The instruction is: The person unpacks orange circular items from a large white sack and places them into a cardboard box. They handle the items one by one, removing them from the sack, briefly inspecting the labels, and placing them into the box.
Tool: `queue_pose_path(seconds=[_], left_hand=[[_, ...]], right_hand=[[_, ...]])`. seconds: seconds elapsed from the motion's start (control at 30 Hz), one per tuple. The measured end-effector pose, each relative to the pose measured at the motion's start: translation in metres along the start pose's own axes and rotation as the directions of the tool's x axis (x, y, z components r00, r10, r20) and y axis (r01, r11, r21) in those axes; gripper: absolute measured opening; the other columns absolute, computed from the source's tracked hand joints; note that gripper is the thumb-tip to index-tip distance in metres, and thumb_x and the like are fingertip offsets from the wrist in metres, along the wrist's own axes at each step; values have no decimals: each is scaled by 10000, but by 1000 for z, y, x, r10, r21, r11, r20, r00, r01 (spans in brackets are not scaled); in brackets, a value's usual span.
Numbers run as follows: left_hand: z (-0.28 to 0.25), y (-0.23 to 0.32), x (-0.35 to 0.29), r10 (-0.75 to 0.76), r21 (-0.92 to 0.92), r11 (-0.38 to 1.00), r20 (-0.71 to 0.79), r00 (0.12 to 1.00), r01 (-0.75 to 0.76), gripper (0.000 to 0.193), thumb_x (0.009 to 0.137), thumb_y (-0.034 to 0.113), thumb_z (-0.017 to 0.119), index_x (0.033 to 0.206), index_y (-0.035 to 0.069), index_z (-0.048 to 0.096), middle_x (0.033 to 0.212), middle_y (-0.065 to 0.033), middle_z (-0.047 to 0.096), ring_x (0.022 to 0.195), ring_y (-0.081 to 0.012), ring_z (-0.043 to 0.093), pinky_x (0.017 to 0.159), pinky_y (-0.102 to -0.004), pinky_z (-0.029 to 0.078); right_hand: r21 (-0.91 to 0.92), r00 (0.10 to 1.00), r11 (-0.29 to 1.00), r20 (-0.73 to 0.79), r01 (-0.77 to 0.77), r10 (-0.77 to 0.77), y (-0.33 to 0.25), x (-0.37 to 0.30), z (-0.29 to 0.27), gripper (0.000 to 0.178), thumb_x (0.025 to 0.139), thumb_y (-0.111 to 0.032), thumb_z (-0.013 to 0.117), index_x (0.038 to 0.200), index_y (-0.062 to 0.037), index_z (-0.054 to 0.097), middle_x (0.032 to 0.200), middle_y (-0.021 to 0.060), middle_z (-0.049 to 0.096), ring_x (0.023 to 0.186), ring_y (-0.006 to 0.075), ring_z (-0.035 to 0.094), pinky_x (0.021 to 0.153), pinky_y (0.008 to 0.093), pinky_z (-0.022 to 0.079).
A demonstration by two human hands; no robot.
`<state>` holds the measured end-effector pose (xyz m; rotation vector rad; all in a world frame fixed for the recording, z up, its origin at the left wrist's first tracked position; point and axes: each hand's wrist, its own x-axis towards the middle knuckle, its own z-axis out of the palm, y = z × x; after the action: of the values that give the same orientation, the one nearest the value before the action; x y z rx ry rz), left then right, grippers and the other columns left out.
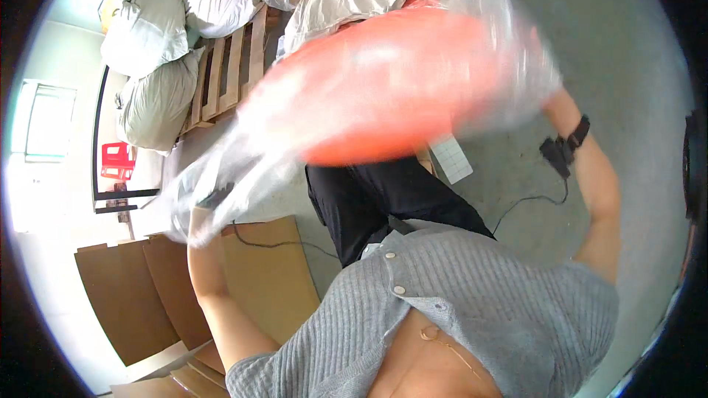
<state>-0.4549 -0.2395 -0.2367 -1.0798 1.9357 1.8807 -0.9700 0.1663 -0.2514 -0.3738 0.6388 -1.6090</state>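
A large clear plastic bag (258, 121) stretches through the air between my two hands, blurred by motion. Something soft-looking and orange-red (398, 81) fills its middle; its kind cannot be made out. The loose, see-through end at the left is gripped by my left hand (208, 203), which shows only partly through the film. At the upper right, my right hand (544, 66) is closed on the opposite end, its fingers smeared and half covered by plastic. A dark strap with a small black device (558, 155) and a cable is on my right wrist.
Stuffed white and grey sacks (151, 29) are piled around a wooden pallet (221, 74) at the far left. Flattened cardboard (269, 273) stands beside my left arm. A red crate (118, 160) is by the wall. Cables (535, 200) run near my body. A white panel (451, 160) lies on the floor.
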Motion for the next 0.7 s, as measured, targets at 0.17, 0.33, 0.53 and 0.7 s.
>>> queue_pose_path(seconds=[0.17,0.33,0.53,0.7], left_hand=[[26,-44,5,-146,-55,989,-387,911,135,489,861,384,552,1154,4,454,919,-111,597,768,-225,620,612,-307,514],[75,-56,96,-226,-291,950,-402,887,111,568,798,395,633,1116,-52,486,904,-113,608,767,-205,625,624,-316,526],[89,-82,109,-115,-596,781,-431,895,-186,474,800,269,653,1063,-106,531,967,-146,618,785,-212,618,676,-311,518],[107,-32,58,100,-449,745,-655,749,-493,373,837,217,608,1050,-82,548,951,-118,620,786,-168,609,704,-278,501]], right_hand=[[-232,906,971,-422,-65,-40,95,-18,-7,665,853,-497,497,1319,-43,359,1340,74,404,1192,188,428,981,344,370],[-401,832,899,-549,-177,-81,104,5,-58,676,809,-428,601,1284,4,389,1305,99,440,1154,188,462,966,331,382],[-441,825,897,-521,-41,-219,112,24,-50,525,753,-256,682,1133,68,518,1061,129,597,922,207,592,807,315,476],[-673,738,738,-519,-43,-431,105,24,-24,470,762,-272,657,1097,40,552,1018,111,609,884,184,596,782,296,476]])
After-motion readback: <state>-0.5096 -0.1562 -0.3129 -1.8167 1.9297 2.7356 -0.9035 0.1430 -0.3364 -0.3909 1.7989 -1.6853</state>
